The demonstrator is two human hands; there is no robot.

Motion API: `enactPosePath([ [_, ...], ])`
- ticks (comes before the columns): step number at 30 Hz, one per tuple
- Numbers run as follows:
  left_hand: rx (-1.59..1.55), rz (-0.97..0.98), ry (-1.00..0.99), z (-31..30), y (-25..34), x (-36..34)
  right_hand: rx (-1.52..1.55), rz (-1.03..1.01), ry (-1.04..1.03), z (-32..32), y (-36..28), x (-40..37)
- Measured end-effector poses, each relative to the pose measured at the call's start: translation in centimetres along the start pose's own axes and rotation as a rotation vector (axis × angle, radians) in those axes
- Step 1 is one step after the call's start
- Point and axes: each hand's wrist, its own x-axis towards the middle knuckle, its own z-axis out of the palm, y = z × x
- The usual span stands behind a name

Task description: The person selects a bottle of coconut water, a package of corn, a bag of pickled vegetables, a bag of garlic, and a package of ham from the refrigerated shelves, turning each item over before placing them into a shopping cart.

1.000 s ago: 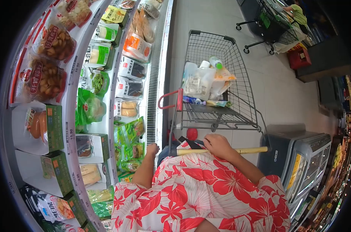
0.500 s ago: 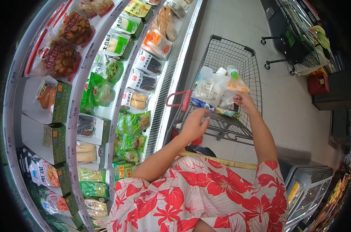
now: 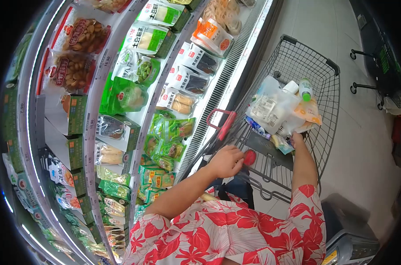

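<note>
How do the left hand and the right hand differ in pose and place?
The left hand is loosely curled, its back in view; the right hand is partly hidden, its grip unclear. The left hand hovers by the cart's near end; the right hand reaches inside, beside a small packet. Both are bare, with forearms extended forward.

A wire-mesh shopping cart point(image 3: 328, 150) is showing dull grey metal. Inside it, a translucent white plastic bag point(image 3: 271, 104) is looking thin and crinkled, glinting softly. Left, bright green plastic packets point(image 3: 172, 128) are shining glossily.
</note>
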Motion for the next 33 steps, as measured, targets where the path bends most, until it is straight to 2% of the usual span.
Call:
enactPosePath([
  [3,-0.027,0.050,-0.020,0.1,-0.4,0.1,-0.046,0.087,-0.057,0.1,-1.7,-2.0],
  [5,-0.031,0.057,-0.017,0.0,-0.6,0.2,0.049,0.169,-0.182,-1.4,-1.3,-0.9],
  [9,-0.056,0.086,0.000,-0.1,-0.6,0.9,0.002,0.183,-0.285,-3.6,-2.4,-2.9],
  [12,-0.057,0.104,0.000,-0.2,-0.9,1.1,-0.004,0.167,-0.330,-4.3,-2.3,-0.9],
  [16,-0.049,0.154,0.039,-0.2,-0.9,1.3,-0.144,0.165,-0.291,-2.7,-3.2,0.0],
  [19,-0.049,0.174,0.055,0.2,-1.1,1.5,-0.257,0.240,-0.252,-1.9,-3.9,-0.4],
  [22,-0.020,0.143,0.058,0.5,-1.1,1.6,-0.275,0.148,-0.186,-2.4,-3.4,-0.7],
  [24,-0.036,0.187,0.070,0.3,-1.2,1.4,-0.048,-0.053,-0.173,-2.3,-2.3,0.0],
  [29,-0.036,0.176,0.063,0.3,-1.0,1.6,-0.073,0.108,-0.168,-1.7,-3.2,-0.9],
  [32,-0.034,0.167,0.010,0.0,-1.2,1.5,-0.050,0.101,-0.185,-1.1,-1.0,3.5],
  [33,-0.031,0.154,0.000,0.0,-1.1,1.6,-0.013,0.145,-0.188,-1.1,-1.9,1.4],
])
